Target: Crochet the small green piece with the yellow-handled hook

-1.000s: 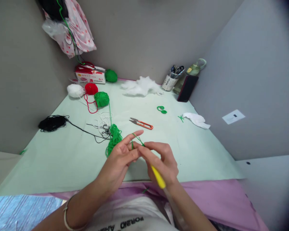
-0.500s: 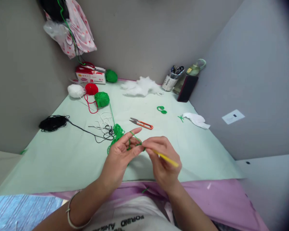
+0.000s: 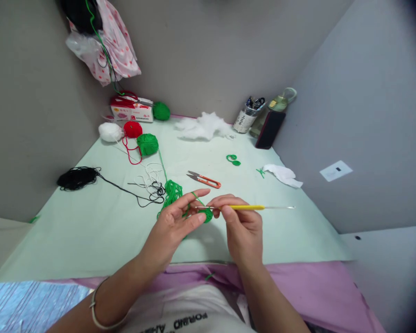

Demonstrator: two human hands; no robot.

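Note:
My left hand [image 3: 176,219] pinches a small round green crochet piece [image 3: 207,215] between thumb and fingers. Green yarn runs over its raised index finger down to the piece. In my right hand [image 3: 242,226] is a crochet hook [image 3: 247,207] with a yellow grip and metal ends, held level. Its left tip lies at the top of the green piece; the other end points right. Behind my left hand rests a loose heap of green yarn [image 3: 173,192], linked by a strand to a green yarn ball [image 3: 148,144]. Orange thread snips [image 3: 208,180] lie just beyond my hands.
Farther left are black yarn [image 3: 78,178], a white ball [image 3: 110,132] and a red ball [image 3: 133,129]. White stuffing [image 3: 204,126] lies at the back. A pen cup [image 3: 245,119] and a phone [image 3: 270,129] stand back right, with a curled green piece [image 3: 233,160] nearer.
The hook has swung from slanting toward me to level, and its far metal end now shows. The round green piece has come into clearer view between my hands.

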